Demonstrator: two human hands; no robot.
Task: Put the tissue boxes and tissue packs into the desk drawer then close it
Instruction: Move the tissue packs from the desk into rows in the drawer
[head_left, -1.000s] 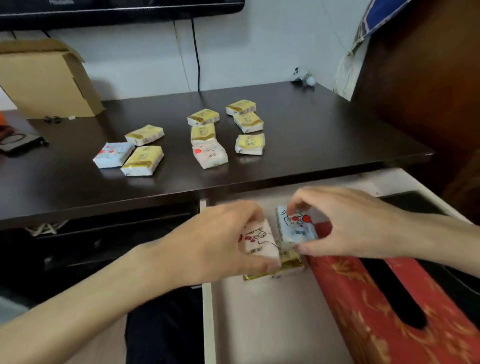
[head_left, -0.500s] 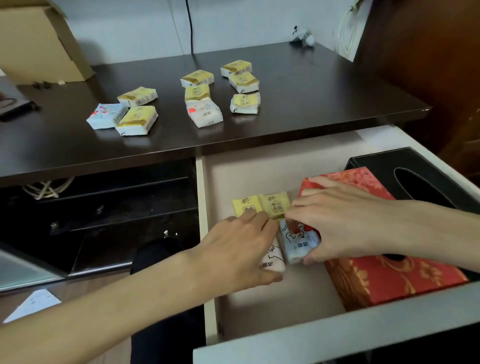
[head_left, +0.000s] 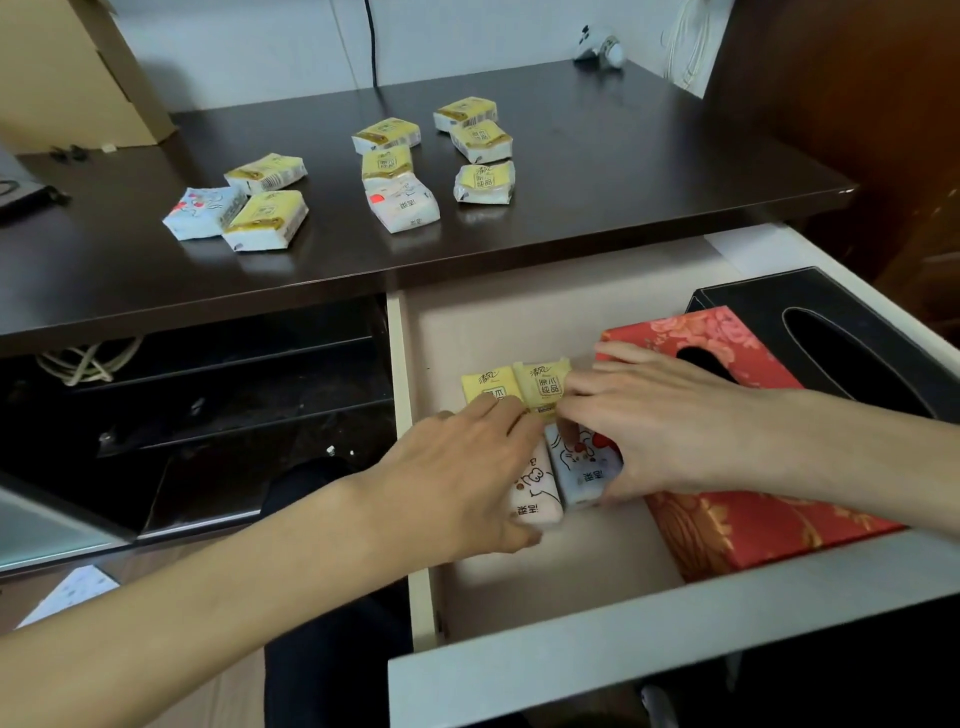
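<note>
Nearby, left hand (head_left: 457, 483) gripping pink pack (head_left: 535, 493), right hand (head_left: 660, 431) gripping blue pack (head_left: 584, 470), red box (head_left: 753, 519) alongside.

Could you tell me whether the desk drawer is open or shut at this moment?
Open. The drawer is pulled out from under the desk, with its inside showing and both hands reaching into it.

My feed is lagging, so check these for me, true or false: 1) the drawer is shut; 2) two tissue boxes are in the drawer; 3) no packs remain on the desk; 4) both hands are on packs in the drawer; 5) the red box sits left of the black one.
1) False: the drawer is open.
2) True: red box and black box.
3) False: nine packs remain on the desk.
4) True: left hand on the pink pack, right hand on the blue pack.
5) True.
</note>
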